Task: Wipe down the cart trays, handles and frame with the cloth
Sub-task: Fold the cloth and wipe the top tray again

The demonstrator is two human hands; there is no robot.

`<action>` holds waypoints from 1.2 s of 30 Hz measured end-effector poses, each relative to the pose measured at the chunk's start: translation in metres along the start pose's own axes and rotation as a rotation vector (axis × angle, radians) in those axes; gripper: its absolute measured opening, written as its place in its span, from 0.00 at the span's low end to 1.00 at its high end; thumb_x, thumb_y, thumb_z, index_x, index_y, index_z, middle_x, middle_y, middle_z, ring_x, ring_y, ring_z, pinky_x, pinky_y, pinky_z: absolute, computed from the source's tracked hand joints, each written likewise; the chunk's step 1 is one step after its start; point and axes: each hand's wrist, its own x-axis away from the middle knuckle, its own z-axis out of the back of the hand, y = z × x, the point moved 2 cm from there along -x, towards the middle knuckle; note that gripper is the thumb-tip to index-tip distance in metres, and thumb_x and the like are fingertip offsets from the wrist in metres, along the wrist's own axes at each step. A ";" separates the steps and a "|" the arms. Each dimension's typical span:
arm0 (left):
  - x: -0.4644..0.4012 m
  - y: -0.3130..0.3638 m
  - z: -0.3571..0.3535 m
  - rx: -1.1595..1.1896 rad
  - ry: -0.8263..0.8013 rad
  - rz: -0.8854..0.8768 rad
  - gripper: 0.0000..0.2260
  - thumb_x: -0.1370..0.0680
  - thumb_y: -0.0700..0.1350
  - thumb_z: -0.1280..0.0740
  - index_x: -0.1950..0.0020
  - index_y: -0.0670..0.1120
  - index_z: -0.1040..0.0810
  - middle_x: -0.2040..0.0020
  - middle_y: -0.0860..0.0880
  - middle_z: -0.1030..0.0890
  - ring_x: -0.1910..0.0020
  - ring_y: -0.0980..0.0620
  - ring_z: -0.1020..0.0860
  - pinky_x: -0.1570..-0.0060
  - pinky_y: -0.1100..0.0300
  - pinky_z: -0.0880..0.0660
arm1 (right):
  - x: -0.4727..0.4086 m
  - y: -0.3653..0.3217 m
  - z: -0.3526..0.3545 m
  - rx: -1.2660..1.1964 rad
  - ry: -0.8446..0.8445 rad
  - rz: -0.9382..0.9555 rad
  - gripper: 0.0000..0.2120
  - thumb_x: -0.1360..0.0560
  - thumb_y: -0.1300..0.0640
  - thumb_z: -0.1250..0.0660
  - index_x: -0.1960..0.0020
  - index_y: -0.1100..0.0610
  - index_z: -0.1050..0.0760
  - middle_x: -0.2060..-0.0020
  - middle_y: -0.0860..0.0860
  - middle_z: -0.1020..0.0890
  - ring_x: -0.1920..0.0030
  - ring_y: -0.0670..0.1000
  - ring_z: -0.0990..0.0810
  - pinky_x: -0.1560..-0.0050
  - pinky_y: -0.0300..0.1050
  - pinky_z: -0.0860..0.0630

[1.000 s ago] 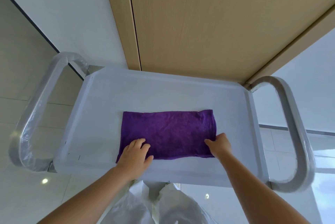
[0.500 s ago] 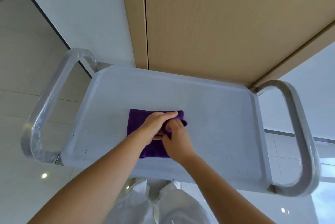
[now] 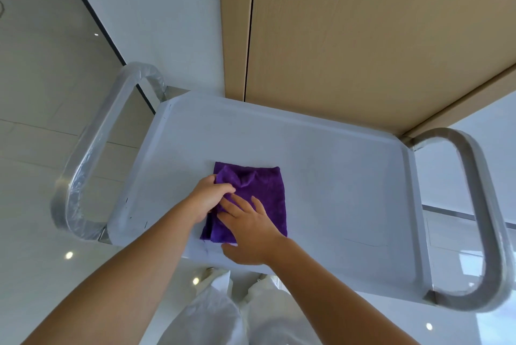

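Item: purple cloth [image 3: 258, 196], folded into an upright rectangle, lying on my cart's top tray [image 3: 335, 177], left of the tray's middle and close to its near edge.

Item: my left hand [image 3: 208, 198], fingers curled and pinching the cloth's left edge, where the fabric bunches.

Item: my right hand [image 3: 247, 228], fingers straight and spread, pressed flat on the cloth's lower half; the thumb lies on the tray beside the near edge.

Item: left handle [image 3: 92, 149], a metal loop wrapped in clear film, off the tray's left edge.

Item: right handle [image 3: 483, 210], matching loop off the right edge.

Item: wooden panel [image 3: 363, 37], behind the tray's far edge.

Item: tiled floor [image 3: 33, 93], glossy, under the cart.
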 end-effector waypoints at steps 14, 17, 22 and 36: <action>-0.034 -0.001 0.003 -0.063 0.164 -0.066 0.10 0.25 0.50 0.33 0.54 0.43 0.25 0.59 0.48 0.22 0.58 0.48 0.22 0.60 0.57 0.28 | 0.026 0.050 -0.020 -0.412 0.210 -0.436 0.20 0.22 0.56 0.41 0.30 0.56 0.33 0.30 0.50 0.33 0.31 0.50 0.36 0.33 0.40 0.39; -0.022 -0.011 0.003 -0.123 -0.011 -0.052 0.11 0.29 0.50 0.28 0.52 0.47 0.24 0.55 0.51 0.18 0.54 0.52 0.19 0.55 0.58 0.24 | 0.017 0.066 -0.015 -0.671 0.419 -0.720 0.17 0.22 0.57 0.39 0.34 0.59 0.31 0.37 0.53 0.29 0.39 0.52 0.30 0.40 0.40 0.34; -0.008 -0.029 0.006 -0.369 0.020 -0.094 0.20 0.28 0.44 0.29 0.40 0.46 0.31 0.47 0.51 0.24 0.49 0.50 0.24 0.52 0.58 0.28 | -0.004 0.090 -0.001 -0.883 0.441 -0.974 0.17 0.23 0.52 0.36 0.37 0.57 0.33 0.51 0.51 0.24 0.52 0.51 0.24 0.51 0.46 0.26; -0.012 -0.017 0.008 -0.595 0.171 -0.172 0.19 0.23 0.45 0.36 0.35 0.42 0.36 0.46 0.45 0.23 0.50 0.44 0.24 0.54 0.54 0.28 | -0.022 0.101 0.013 -0.818 0.424 -0.924 0.15 0.20 0.56 0.42 0.35 0.59 0.37 0.49 0.55 0.24 0.62 0.47 0.26 0.67 0.39 0.29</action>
